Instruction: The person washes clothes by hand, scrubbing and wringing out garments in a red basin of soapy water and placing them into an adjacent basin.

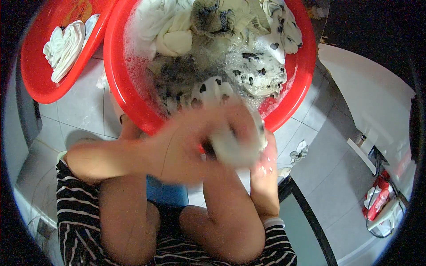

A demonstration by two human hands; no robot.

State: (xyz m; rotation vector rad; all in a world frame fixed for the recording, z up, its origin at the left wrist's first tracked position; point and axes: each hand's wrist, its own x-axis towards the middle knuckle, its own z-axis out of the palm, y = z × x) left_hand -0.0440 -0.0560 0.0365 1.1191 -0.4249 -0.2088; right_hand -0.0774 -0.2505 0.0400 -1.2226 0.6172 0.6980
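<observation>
In the middle, blurred by motion, my left hand [191, 137] is closed round a bunched white cloth [237, 144]. Black heart-shaped spots show on the cloth part [213, 91] that hangs over the water, seemingly of the same piece. My right hand [265, 155], wet with suds, grips the bunch from its right side; its fingertips are partly hidden behind the cloth. Both hands are over the near rim of a large red basin [117, 88]. Soapy grey water and several soaking garments fill it, among them a spotted white garment [259, 73] and a beige one [248, 20].
At the upper left, a smaller red basin [37, 84] holds a folded white cloth [66, 48]. A white curved panel [368, 84] stands at the right, with a dark cable and a red-and-white packet [377, 199] below it. Under me is a blue seat [166, 193] on grey floor tiles.
</observation>
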